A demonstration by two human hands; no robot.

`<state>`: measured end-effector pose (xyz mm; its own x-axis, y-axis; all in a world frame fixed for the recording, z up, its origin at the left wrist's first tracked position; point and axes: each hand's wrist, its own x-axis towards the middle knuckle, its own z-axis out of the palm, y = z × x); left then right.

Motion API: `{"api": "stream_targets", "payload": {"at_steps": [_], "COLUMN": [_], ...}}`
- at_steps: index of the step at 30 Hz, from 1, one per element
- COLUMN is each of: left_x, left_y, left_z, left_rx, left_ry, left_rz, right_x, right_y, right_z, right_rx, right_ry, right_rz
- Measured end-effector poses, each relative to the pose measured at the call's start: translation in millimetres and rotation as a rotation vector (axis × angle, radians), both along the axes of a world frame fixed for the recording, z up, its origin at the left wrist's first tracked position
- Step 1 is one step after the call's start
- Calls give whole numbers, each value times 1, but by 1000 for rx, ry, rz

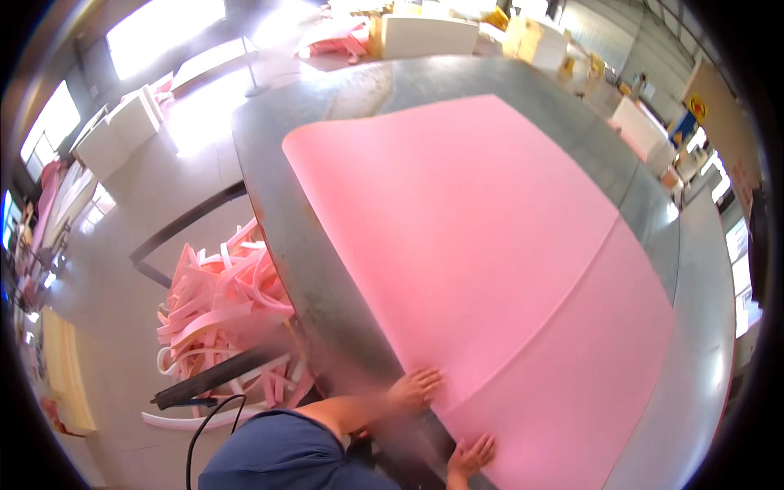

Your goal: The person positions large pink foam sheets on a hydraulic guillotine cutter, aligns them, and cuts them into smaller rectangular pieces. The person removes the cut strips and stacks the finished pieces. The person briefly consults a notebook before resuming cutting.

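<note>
Both palm-down with fingers extended, left hand (416, 387) and right hand (471, 456) touching pink sheet (482, 245) along its edge, sheet on grey table (306, 253).

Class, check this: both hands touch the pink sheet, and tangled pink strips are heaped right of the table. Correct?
No: the head view shows the tangled pink strips heaped left of the table, not right. The left hand and right hand do touch the pink sheet.

Can read no words or numbers; can make out a yellow sign (697, 108) with an unclear dark mark on the brownish panel (701, 80), upper right.
</note>
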<state>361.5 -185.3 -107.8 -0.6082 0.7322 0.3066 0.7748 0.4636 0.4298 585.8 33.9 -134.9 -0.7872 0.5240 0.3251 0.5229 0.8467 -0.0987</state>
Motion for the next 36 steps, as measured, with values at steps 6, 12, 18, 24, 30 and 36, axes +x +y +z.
{"api": "stream_targets", "payload": {"at_steps": [6, 12, 18, 24, 30, 36], "left_x": [-159, -451, -643, -632, -660, -761], "left_y": [-146, -382, -565, -547, -668, -749], "left_z": [47, 49, 8, 73, 77, 84], "left_rx": [350, 1137, 1343, 1291, 1276, 1008], "left_ry": [7, -968, -1121, -774, -726, -1007], "left_rz": [786, 1057, 799, 913, 856, 840], "right_x": [24, -120, -293, -289, -304, -346], "right_y": [-92, -248, -337, -327, -393, -476], "right_z": [71, 80, 56, 27, 59, 8], "right_rx": [-439, -2125, -2133, -2047, -2113, -2470], "right_ry": [141, 909, 1208, 1336, 1144, 856], "right_rz": [-442, -897, -851, -925, -941, -760]}}
